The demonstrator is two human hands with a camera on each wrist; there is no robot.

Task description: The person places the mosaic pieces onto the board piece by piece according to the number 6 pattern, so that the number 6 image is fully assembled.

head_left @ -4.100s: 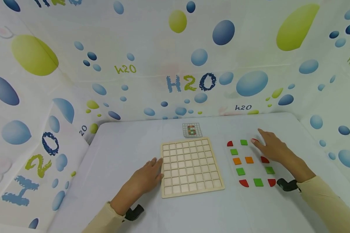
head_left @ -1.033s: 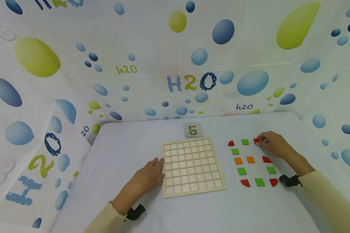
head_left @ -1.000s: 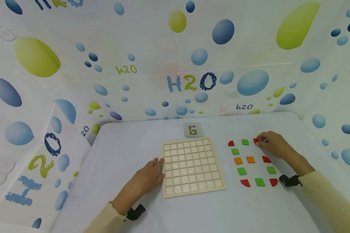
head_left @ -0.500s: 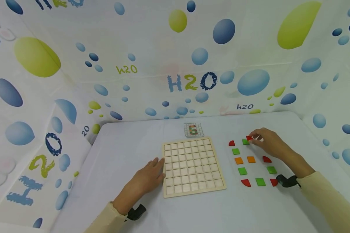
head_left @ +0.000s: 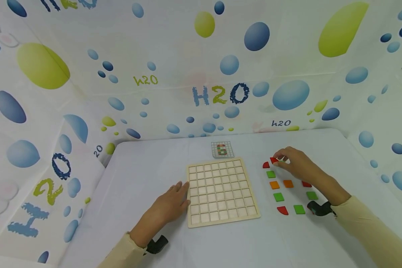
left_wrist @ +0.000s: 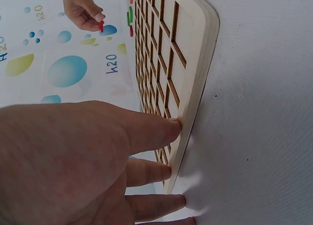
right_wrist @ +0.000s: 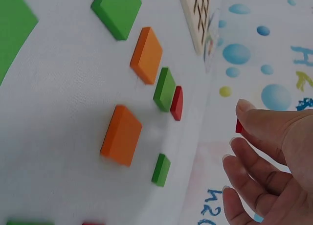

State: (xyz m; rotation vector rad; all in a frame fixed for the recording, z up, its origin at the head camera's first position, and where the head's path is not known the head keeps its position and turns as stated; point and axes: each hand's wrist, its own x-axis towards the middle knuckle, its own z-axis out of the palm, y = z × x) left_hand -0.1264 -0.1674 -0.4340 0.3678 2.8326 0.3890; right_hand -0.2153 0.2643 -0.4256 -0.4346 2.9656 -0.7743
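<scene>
My right hand [head_left: 296, 163] pinches a red quarter-circle tile [head_left: 273, 160] between thumb and fingertips, held above the table near the back row of tiles. In the right wrist view only a sliver of that red tile [right_wrist: 238, 126] shows beside the thumb. My left hand [head_left: 169, 203] rests at the left edge of a wooden grid board [head_left: 221, 190], fingers extended. The left wrist view shows its thumb and a finger touching the board's rim [left_wrist: 195, 83]. Every visible cell of the board is bare. Behind it lies a small pattern card [head_left: 222, 149] with a coloured figure on a grid.
Right of the board lie loose tiles: green squares such as one tile [head_left: 278, 197], two orange squares [head_left: 274, 185], and red quarter-circles such as one [head_left: 282, 210]. My right forearm and its black wrist mount [head_left: 319, 208] partly cover some. A patterned cloth [head_left: 174, 74] rises behind the table.
The right hand has pinched the red quarter-circle from the back right of the tiles, lifted it and carried it left, past the green square. The left hand stays at the board's edge.
</scene>
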